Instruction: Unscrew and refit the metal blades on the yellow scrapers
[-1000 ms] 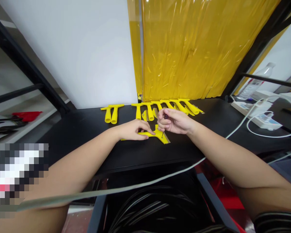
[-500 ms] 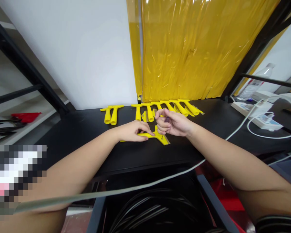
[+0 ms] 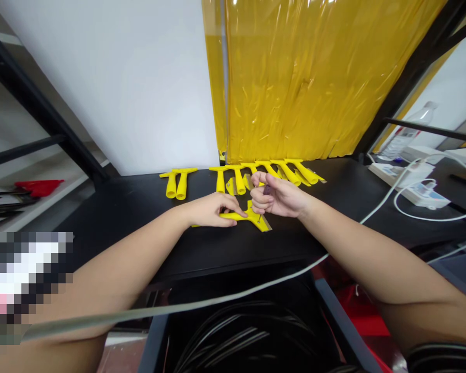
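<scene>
Pale cord: it (image 3: 202,305) slants across the foreground and rises toward the right; an arm snagging it could be jerked aside.
Black tabletop: its bare near part (image 3: 217,254) lies between the cord and the hands; if the surface is slick, whatever is pressed on it may skid.
Left hand: palm down (image 3: 212,211), fingers and thumb closed around the handle of a yellow scraper; a slack hold would let the piece turn.
Yellow scraper: it (image 3: 253,215) lies flat on the tabletop, head toward the right hand, a thin blade (image 3: 268,226) along its edge; a slipping finger could meet that edge.
Right hand: curled (image 3: 281,197) around the dark purple handle of a screwdriver (image 3: 267,190), its shaft down at the scraper's head; tilt or weak pressure could make the tip slip out. Its exact seating is too small to tell.
Back row: more yellow scrapers (image 3: 238,182) lie just behind; a careless knuckle might nudge them.
</scene>
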A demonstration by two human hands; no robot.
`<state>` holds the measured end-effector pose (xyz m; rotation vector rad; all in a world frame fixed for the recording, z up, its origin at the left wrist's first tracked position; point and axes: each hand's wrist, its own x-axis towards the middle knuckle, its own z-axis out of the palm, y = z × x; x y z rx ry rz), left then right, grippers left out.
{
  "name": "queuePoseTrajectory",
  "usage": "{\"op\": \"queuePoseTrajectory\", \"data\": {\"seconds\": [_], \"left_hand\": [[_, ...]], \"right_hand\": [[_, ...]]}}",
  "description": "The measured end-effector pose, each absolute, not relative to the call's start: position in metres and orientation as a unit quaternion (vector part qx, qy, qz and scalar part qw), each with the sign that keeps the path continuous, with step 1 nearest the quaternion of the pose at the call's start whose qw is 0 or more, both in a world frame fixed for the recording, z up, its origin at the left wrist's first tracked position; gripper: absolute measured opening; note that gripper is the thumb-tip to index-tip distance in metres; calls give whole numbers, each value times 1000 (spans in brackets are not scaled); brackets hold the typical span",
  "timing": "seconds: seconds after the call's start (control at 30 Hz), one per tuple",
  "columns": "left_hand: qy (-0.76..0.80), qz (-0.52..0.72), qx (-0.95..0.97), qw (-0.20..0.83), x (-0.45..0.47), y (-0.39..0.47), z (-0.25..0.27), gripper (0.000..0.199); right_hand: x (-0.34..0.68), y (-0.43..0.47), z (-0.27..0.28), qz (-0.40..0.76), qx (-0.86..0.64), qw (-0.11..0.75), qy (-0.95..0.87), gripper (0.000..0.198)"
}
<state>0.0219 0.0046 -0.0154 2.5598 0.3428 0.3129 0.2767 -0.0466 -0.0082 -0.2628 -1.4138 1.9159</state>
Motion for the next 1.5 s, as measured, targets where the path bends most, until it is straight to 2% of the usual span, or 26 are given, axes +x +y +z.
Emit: {"op": "queuePoseTrajectory", "data": {"seconds": [0.17,0.33,0.5,0.63,0.77,0.9,1.03,1.2,1.33,1.5], "left_hand": [[129,117,949,264,21,6,-17,35],[128,116,948,266,22,6,-17,36],[124,115,946,276,21,7,-18,36],[122,134,940,289,21,8,-19,35],[121,124,944,281,21,7,-19,35],[128,117,946,275,21,6,-17,36],[127,124,944,279,21,6,-17,34],[122,145,936,296,22,6,-17,33],[127,136,938,292,22,5,-17,33],[131,131,941,284,22,5,-17,34]], "right_hand": [[277,-46,-8,713,-110,398,-566,33],[278,-45,-7,725,-115,367,-572,40],[277,-51,-5,749,-122,380,-529,23],[279,-47,-6,723,-120,388,-559,33],[280,-44,-9,733,-98,355,-573,36],[279,-47,-9,741,-90,366,-556,27],[278,-47,-8,723,-111,387,-562,30],[277,-47,-9,730,-111,340,-582,42],[277,-48,-8,740,-108,371,-550,29],[278,-45,-8,721,-114,380,-568,38]]}}
